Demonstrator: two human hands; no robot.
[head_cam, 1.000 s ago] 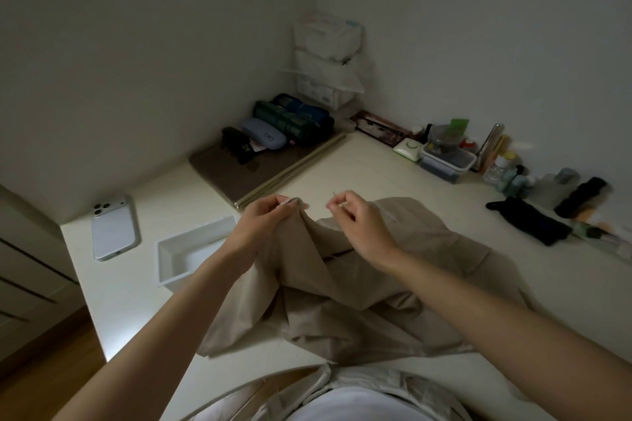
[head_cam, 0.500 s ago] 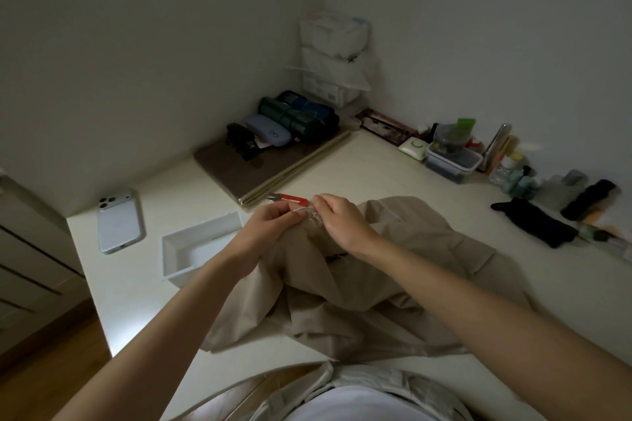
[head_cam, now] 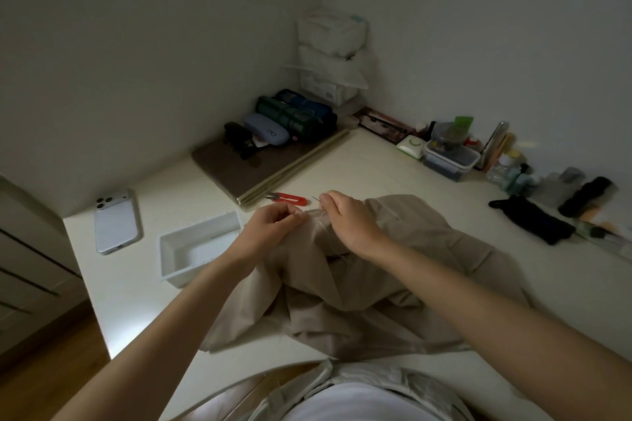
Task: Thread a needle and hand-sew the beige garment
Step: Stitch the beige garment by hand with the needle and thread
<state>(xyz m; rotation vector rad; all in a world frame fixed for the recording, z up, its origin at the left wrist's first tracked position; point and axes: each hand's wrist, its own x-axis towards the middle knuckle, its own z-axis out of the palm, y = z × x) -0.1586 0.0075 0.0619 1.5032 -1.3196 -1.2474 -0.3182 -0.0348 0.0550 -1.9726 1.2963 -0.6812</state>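
The left hand (head_cam: 270, 227) pinches a raised fold of the beige garment (head_cam: 393, 270) on the table (head_cam: 376, 167). The right hand (head_cam: 349, 220) pinches the needle (head_cam: 316, 199) just beside it. Red snips (head_cam: 289, 198) lie just beyond; a white tray (head_cam: 198, 249) and a phone (head_cam: 116, 220) sit to the left

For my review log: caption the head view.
Left hand pinches the crumpled beige fabric garment while right hand holds a thin metal needle near red thread snips.
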